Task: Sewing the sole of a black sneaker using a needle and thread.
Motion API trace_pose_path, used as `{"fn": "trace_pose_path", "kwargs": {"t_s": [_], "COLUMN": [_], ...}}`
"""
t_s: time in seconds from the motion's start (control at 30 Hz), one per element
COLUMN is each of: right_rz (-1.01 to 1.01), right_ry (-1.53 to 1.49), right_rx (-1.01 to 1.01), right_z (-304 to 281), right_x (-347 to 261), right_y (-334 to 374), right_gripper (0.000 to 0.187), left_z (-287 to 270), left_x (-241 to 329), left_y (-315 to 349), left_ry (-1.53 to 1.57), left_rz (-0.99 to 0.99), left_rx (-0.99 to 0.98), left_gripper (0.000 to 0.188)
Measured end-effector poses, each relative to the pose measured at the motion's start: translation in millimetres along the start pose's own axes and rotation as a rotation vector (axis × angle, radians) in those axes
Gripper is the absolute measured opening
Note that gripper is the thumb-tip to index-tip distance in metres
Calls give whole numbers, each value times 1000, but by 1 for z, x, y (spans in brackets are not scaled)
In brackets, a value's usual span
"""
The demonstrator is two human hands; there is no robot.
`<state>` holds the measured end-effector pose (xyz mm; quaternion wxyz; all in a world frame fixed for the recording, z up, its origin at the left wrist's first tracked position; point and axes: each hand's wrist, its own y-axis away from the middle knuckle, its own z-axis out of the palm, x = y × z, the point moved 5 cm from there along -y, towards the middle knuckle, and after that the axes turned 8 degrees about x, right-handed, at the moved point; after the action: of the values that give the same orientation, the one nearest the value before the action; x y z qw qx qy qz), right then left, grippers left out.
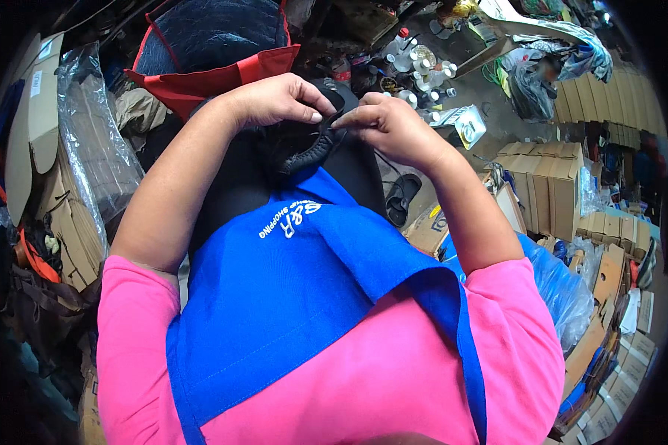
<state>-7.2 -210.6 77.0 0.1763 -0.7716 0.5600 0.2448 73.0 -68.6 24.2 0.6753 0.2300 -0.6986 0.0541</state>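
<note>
A black shoe-like piece (309, 157) with a ridged, stitched-looking edge rests on my lap, against the top of my blue apron (274, 274). My left hand (286, 102) is closed, thumb and forefinger pinching toward the piece's far edge. From the other side my right hand (393, 127) meets it, its fingers pinched together on the same edge. The fingertips of both hands nearly touch. Any thread or small tool between them is too small to make out. Dark cloth on my legs blends with the black piece, so its full outline is hidden.
A red bag (223, 74) with a dark lining gapes open beyond my left hand. Several bottles and small containers (423, 67) crowd the floor ahead. A black sandal (402, 199) lies right of my legs. Cardboard boxes (545, 185) are stacked at right; plastic-wrapped cardboard (100, 133) leans at left.
</note>
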Motion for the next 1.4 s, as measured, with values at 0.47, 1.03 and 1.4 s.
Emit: {"fn": "trace_pose_path", "kwargs": {"t_s": [0.47,1.03,1.4], "right_rz": [164,71,154], "right_ry": [-428,-53,-299], "right_rx": [-12,205,-112], "right_z": [28,25,17], "right_x": [20,0,21], "right_y": [-2,23,-4], "right_gripper": [14,30,29], "left_z": [1,32,24], "left_x": [4,21,-3], "left_y": [3,88,71], "left_ry": [-183,-871,-620], "left_rz": [84,331,317], "left_rx": [110,911,773], "left_gripper": [35,17,20]}}
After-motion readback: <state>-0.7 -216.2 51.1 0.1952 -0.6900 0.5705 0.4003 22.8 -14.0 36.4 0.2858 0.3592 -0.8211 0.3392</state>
